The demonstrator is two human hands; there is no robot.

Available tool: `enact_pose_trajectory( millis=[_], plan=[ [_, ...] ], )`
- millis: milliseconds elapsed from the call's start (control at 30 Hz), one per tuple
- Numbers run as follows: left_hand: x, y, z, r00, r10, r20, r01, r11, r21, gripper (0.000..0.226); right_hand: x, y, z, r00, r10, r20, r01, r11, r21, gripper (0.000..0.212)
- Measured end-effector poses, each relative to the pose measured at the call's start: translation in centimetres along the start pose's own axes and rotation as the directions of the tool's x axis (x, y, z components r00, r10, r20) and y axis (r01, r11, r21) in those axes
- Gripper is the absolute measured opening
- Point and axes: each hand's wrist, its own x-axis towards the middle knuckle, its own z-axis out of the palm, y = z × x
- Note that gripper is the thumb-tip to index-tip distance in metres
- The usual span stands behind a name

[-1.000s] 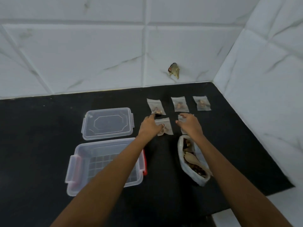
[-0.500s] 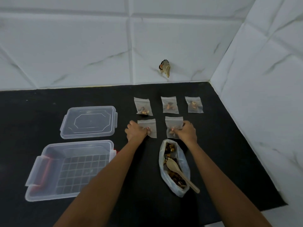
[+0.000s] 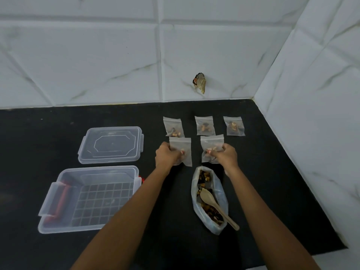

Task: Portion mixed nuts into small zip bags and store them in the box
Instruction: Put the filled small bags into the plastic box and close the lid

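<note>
The left hand [image 3: 167,155] grasps the near-left zip bag [image 3: 182,148], the right hand [image 3: 227,155] the near-right zip bag [image 3: 211,142], probably to lift both together. The box [image 3: 109,177] lies open at near left to receive them

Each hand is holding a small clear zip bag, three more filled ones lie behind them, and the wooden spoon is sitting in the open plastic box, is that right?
Not quite. The head view shows the light wooden spoon sitting in the large clear plastic bag of mixed nuts, not in the open clear plastic box. The rest holds.
</note>
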Motion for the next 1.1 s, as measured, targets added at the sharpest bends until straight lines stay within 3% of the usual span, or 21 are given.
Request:
enact_pose_trajectory(
  millis=[267, 500, 633, 833, 933, 1100],
  plan=[
    [-3.9, 0.7, -5.6, 0.99, 0.103, 0.096, -0.082, 0.977, -0.198, 0.039, -5.4, -3.5, 0.1, 0.977, 0.067, 0.204, -0.115, 0.966, 0.233, 0.026],
    [-7.3, -1.9, -13.9, 0.997, 0.076, 0.027, -0.07, 0.981, -0.179, 0.036, -11.7, -6.3, 3.4, 0.936, 0.041, 0.351, -0.147, 0.948, 0.282, 0.02],
    [-8.2, -4.5, -18.7, 0.999, 0.031, 0.016, -0.029, 0.992, -0.126, 0.046, -14.9, -7.1, 6.8, 0.913, 0.051, 0.405, -0.164, 0.955, 0.248, 0.022],
    [-8.8, -8.0, -23.0, 0.999, 0.048, -0.025, -0.05, 0.995, -0.089, 0.049, -18.3, -7.0, 12.2, 0.928, 0.027, 0.373, -0.086, 0.986, 0.143, 0.043],
    [-8.4, -9.3, -24.0, 0.997, 0.067, -0.03, -0.066, 0.997, 0.03, 0.053, -19.2, -6.6, 14.4, 0.945, 0.015, 0.327, -0.05, 0.994, 0.098, 0.049],
    [-7.8, -10.3, -23.9, 0.994, 0.11, -0.025, -0.097, 0.948, 0.304, 0.051, -20.2, -5.4, 18.0, 0.953, -0.033, 0.301, 0.129, 0.943, -0.307, 0.049]
  ],
)
